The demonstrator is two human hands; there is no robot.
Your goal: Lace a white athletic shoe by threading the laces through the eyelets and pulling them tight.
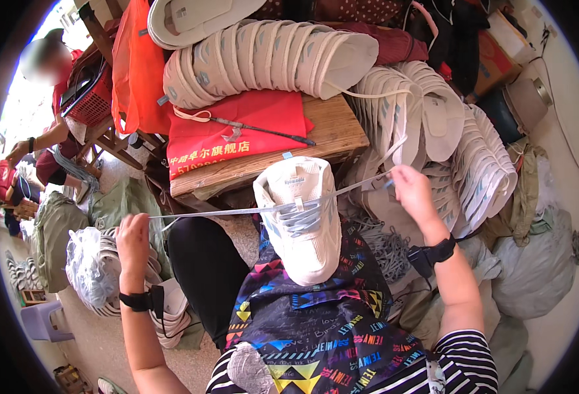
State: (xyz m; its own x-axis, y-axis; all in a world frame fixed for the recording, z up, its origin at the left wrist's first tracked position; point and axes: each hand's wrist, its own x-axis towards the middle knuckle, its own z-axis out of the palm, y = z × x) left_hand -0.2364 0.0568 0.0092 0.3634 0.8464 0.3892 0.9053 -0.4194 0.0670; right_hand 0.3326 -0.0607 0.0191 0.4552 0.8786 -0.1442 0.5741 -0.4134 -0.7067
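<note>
A cream sneaker upper (306, 246) rests on my lap, its toe toward me. Pale grey-blue lacing crosses its front, and a small blue tab sticks up from its far edge. A flat light grey shoelace (227, 212) is pulled taut across the upper, from one hand to the other. My left hand (133, 241) pinches one end of it, out to the left above my dark-clad knee. Higher up on the right, my right hand (413, 189) grips the other end between closed fingers.
Ahead stands a wooden bench (332, 128) with a red bag (237, 131), a thin dark-tipped hook tool (263, 131) and a row of nested uppers (256, 59). More nested uppers (483, 167) are stacked right. Grey laces (384, 253) lie heaped below. Co-workers sit far left.
</note>
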